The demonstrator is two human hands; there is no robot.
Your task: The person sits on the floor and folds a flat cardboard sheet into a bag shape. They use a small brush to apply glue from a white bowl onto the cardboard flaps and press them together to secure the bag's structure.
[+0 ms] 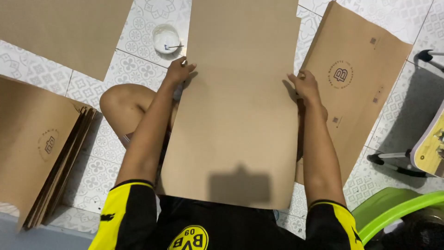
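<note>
Floor: white tiles (138,69) with grey floral pattern, seen from above; person is seated on it, one bare knee (122,104) raised at left.
Sheet: large plain brown cardboard sheet (240,106) is held flat in front of the body, long side running away from the person; a head shadow is cast on its near end.
Left hand (178,71): closed on the sheet's left edge, fingers curled over it.
Right hand (305,85): closed on the sheet's right edge, thumb on top.
Stack: brown paper bags (37,143) with a round printed mark are piled at far left.
Right side: one flat printed bag (356,78) lies partly under the sheet.
Bowl: small white bowl (165,38) with a tool inside it sits just beyond the left hand.
Top left: another plain brown sheet (64,28).
Bottom right: green plastic tub (393,203).
</note>
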